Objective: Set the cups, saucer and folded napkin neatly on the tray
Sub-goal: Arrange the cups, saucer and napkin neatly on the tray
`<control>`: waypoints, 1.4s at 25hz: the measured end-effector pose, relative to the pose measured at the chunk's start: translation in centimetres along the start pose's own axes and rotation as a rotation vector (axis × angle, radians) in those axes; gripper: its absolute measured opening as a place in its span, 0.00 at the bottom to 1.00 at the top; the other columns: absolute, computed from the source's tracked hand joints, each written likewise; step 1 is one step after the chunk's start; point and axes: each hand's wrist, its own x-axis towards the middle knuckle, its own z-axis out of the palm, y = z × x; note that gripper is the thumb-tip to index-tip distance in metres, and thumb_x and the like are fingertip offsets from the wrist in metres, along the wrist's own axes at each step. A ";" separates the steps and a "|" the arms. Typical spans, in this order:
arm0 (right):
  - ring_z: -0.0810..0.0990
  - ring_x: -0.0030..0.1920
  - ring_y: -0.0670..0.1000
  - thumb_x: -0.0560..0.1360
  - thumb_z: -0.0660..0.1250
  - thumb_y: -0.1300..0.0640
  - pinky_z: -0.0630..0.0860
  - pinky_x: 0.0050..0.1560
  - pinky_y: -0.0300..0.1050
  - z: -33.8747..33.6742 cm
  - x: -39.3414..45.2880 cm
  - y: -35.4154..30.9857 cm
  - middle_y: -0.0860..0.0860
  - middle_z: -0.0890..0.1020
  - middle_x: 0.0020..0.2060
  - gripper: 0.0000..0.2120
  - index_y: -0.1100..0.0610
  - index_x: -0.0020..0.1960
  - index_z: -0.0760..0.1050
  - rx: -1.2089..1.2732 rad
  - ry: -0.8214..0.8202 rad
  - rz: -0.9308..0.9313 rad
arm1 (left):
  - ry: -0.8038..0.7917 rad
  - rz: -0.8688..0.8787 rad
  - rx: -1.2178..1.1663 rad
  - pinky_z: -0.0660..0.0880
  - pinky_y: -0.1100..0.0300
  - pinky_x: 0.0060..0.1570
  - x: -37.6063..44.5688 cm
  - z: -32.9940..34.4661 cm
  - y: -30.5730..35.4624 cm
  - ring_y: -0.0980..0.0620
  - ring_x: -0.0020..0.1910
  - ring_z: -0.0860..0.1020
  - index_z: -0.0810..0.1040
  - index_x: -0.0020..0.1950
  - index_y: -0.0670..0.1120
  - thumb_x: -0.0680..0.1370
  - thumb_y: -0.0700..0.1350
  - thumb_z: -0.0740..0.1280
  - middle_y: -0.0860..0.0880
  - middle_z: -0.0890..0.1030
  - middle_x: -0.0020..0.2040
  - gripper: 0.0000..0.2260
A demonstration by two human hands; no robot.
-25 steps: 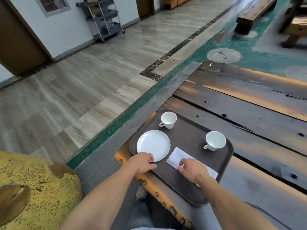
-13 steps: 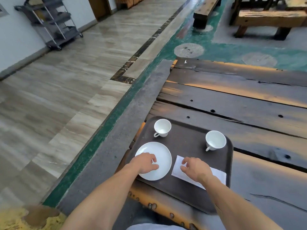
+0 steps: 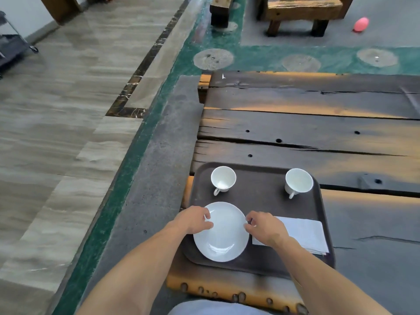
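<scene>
A dark brown tray (image 3: 256, 196) lies at the near left corner of a dark wooden table. Two white cups stand at its far side, the left cup (image 3: 222, 179) and the right cup (image 3: 298, 181), both upright with handles toward me. A white saucer (image 3: 223, 237) rests at the tray's near left. My left hand (image 3: 195, 220) pinches the saucer's left rim and my right hand (image 3: 264, 227) pinches its right rim. A folded white napkin (image 3: 305, 234) lies flat at the near right, partly hidden by my right wrist.
The table (image 3: 318, 137) of rough planks stretches away and to the right. Its left edge drops to a grey and green floor. Wooden benches (image 3: 300, 14) stand far back, with a pink object (image 3: 361, 24) on the floor. A metal cart (image 3: 11, 46) is at far left.
My right hand has left the napkin and moved left to the saucer's right rim. My left hand stays at the saucer's left rim. The view has swung to face the tray squarely.
</scene>
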 end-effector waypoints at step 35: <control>0.79 0.53 0.49 0.61 0.79 0.44 0.79 0.50 0.49 -3.2 11.4 -4.0 0.42 0.80 0.57 0.41 0.40 0.66 0.59 0.263 0.125 -0.015 | 0.050 0.284 -0.019 0.72 0.43 0.61 10.4 -10.0 1.4 0.50 0.68 0.69 0.62 0.74 0.57 0.66 0.52 0.78 0.54 0.73 0.69 0.40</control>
